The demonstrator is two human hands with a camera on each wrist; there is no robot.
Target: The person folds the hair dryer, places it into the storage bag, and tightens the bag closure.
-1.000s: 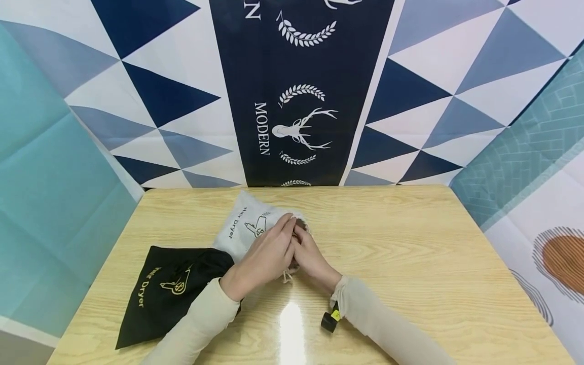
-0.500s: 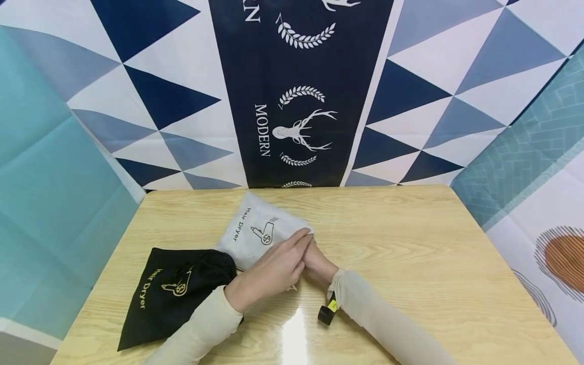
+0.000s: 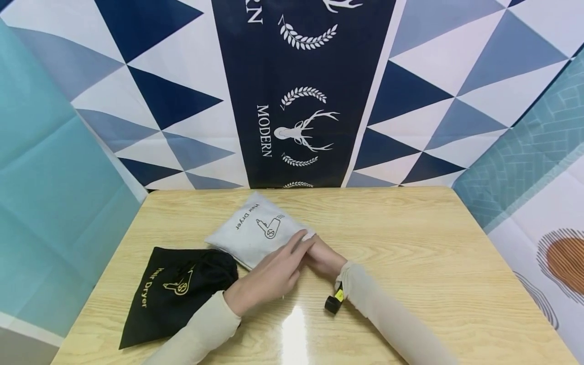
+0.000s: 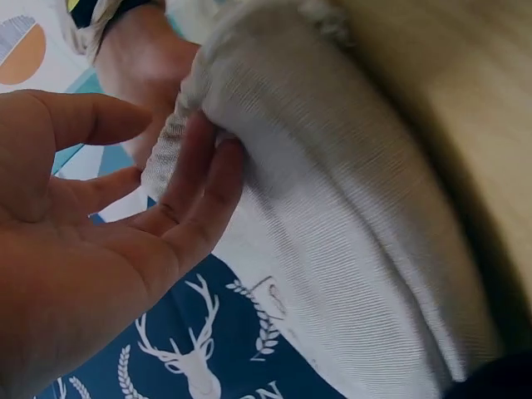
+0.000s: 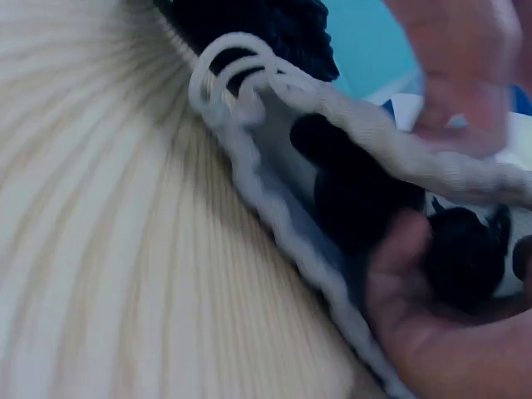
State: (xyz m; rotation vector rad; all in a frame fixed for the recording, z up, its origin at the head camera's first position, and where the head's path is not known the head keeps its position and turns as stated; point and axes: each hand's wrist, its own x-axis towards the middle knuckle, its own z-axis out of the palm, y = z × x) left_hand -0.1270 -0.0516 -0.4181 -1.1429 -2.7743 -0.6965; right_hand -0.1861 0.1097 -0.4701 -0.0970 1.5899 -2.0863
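Note:
A pale grey drawstring bag (image 3: 248, 233) printed "Hair Dryer" lies tilted on the table, its mouth towards my right hand (image 3: 325, 259). In the right wrist view that hand is inside the corded opening, thumb and palm around a black rounded object (image 5: 465, 262); its kind cannot be told. More black shapes (image 5: 357, 199) show deeper in the bag. My left hand (image 3: 269, 279) reaches across the near side of the bag. The left wrist view shows its fingers (image 4: 195, 162) hooked over the gathered rim, with the thumb apart from the cloth.
A black drawstring bag (image 3: 159, 304), also printed "Hair Dryer", lies to the left, partly under the left forearm. The wooden table (image 3: 401, 238) meets a patterned wall covering (image 3: 319, 66) at the back. A black wrist device (image 3: 335, 301) hangs under the right sleeve.
The bag's mouth has turned away from the head view, and its printed face shows more. Both hands have shifted slightly right, and the left hand's fingers have spread. The black bag stays put.

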